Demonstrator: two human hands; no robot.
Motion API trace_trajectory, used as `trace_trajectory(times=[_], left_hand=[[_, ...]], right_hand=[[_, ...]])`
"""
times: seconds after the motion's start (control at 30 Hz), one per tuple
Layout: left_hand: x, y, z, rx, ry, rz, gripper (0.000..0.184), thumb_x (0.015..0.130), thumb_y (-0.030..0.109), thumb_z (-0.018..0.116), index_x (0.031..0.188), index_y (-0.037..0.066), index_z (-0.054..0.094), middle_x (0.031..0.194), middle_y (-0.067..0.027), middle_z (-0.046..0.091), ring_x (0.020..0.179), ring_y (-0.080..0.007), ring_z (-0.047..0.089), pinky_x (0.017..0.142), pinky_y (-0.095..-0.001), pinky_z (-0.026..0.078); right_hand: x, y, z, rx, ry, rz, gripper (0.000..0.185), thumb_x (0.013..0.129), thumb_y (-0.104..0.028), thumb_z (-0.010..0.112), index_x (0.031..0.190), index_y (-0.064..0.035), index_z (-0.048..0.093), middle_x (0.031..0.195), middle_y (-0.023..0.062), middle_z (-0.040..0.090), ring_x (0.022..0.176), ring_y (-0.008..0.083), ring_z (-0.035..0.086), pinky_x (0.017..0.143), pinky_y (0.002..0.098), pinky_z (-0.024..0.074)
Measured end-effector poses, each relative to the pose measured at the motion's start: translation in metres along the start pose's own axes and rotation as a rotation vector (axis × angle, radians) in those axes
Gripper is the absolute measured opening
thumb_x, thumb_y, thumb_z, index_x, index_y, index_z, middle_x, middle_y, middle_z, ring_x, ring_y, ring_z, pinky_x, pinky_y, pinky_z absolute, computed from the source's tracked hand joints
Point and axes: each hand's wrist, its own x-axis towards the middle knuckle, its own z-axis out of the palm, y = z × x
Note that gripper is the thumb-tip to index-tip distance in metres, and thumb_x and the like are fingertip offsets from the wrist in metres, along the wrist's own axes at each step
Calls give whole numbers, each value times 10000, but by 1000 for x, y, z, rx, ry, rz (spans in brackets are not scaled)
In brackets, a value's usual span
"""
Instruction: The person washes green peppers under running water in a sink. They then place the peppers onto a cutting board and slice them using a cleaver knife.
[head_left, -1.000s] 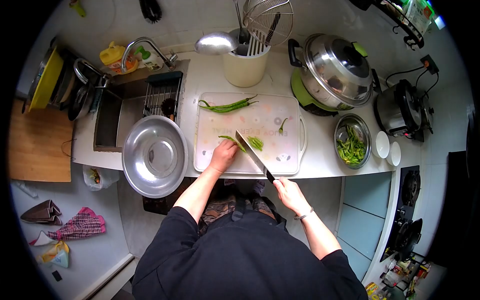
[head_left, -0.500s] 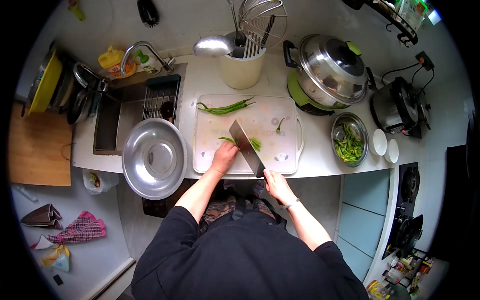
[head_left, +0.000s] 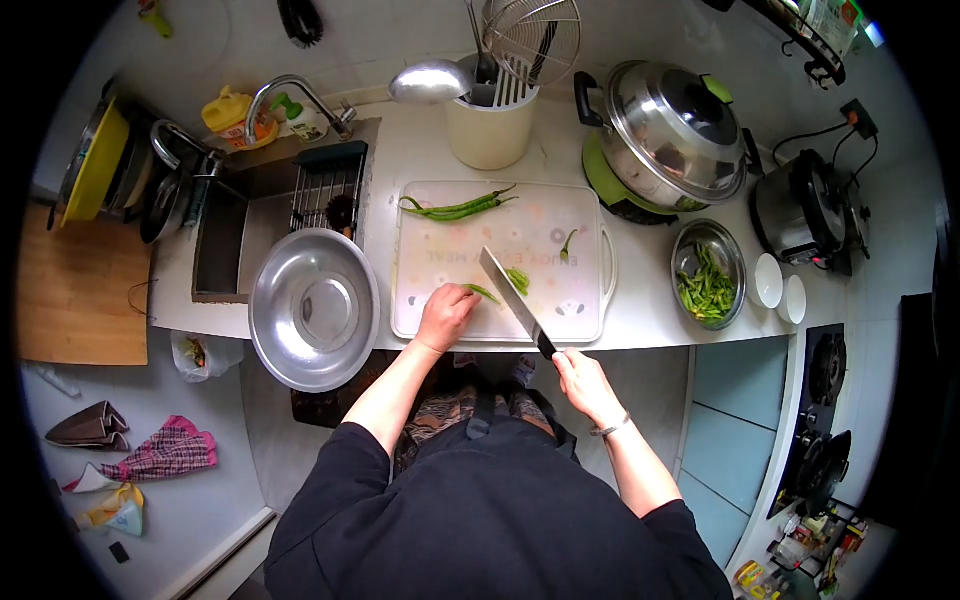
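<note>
My left hand is closed with the fingertips on a green chili pepper, whose end sticks out to the right. My right hand grips the black handle of a cleaver. Its blade slants up and left over the cutting board, with a small gap between it and the pepper in my left hand. Just right of the blade lies a little heap of cut chili pieces. Several whole green chilies rest at the top of the board, and a small stem piece lies farther right.
A wide metal basin overhangs the counter edge at left, beside the sink. To the right is a metal bowl of cut green chilies, near two small white bowls. Behind stand a utensil holder and a large lidded pot.
The cleaver has shifted right, away from my left hand, and its blade face shows narrower. My left hand has drawn slightly left on the board. The camera view has also moved a little.
</note>
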Motion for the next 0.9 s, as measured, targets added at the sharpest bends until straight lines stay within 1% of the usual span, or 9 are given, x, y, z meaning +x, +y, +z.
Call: trace_trajectory(times=[0.07,0.2,0.27,0.4,0.5,0.57,0.6,0.73,0.9], left_hand=[[3,-5,3,32,-28,20,223,654,49,617,875,52,650,882,-59,608,817,-247,573,705,-355,491],[5,-11,5,34,-53,40,223,662,54,600,878,47,650,891,-55,612,828,-241,573,714,-347,495],[4,-15,8,38,-44,76,229,650,56,597,873,43,649,911,-55,614,833,-237,575,723,-340,497],[6,-17,4,29,-31,99,232,644,66,584,865,42,650,925,-54,613,849,-233,575,728,-334,500],[3,-22,3,61,-89,130,225,649,78,572,856,40,652,936,-51,613,870,-228,575,735,-326,503],[2,-26,2,42,-141,149,204,658,82,565,838,44,651,939,-47,615,886,-224,575,747,-318,505],[2,-27,2,41,-141,148,204,658,82,565,838,44,651,939,-47,615,886,-224,575,747,-318,505],[3,-29,4,54,-133,183,179,662,86,566,819,56,647,941,-38,617,887,-210,577,745,-309,507],[5,-31,6,79,-125,193,180,678,86,575,843,70,646,925,-16,614,863,-187,583,717,-295,505]], right_hand=[[-4,-12,-5,-51,-70,90,389,929,-355,490,861,24,552,733,239,585,741,418,583,641,434,447],[-3,-19,-8,-172,-91,55,404,922,-373,496,859,21,561,762,238,601,762,404,599,651,444,456],[-2,-20,-9,-290,-88,-13,416,915,-388,502,849,18,566,779,229,619,776,398,606,668,454,468],[2,-24,-12,-365,-84,-48,428,908,-409,507,855,11,567,769,213,630,767,390,612,675,453,479],[5,-32,-20,-463,-113,-44,432,903,-421,511,864,6,562,755,207,630,748,382,619,661,448,486],[7,-34,-25,-533,-124,-90,438,901,-428,512,871,7,558,740,201,628,724,374,623,643,444,491],[7,-34,-27,-528,-111,-119,440,900,-428,514,862,8,560,728,195,628,702,369,625,634,442,493],[15,-33,-32,-561,-155,-107,444,903,-429,509,860,10,561,730,197,628,717,373,623,648,445,493],[29,-31,-43,-466,-244,-79,466,915,-427,488,833,23,579,738,235,607,759,406,608,684,454,477]])
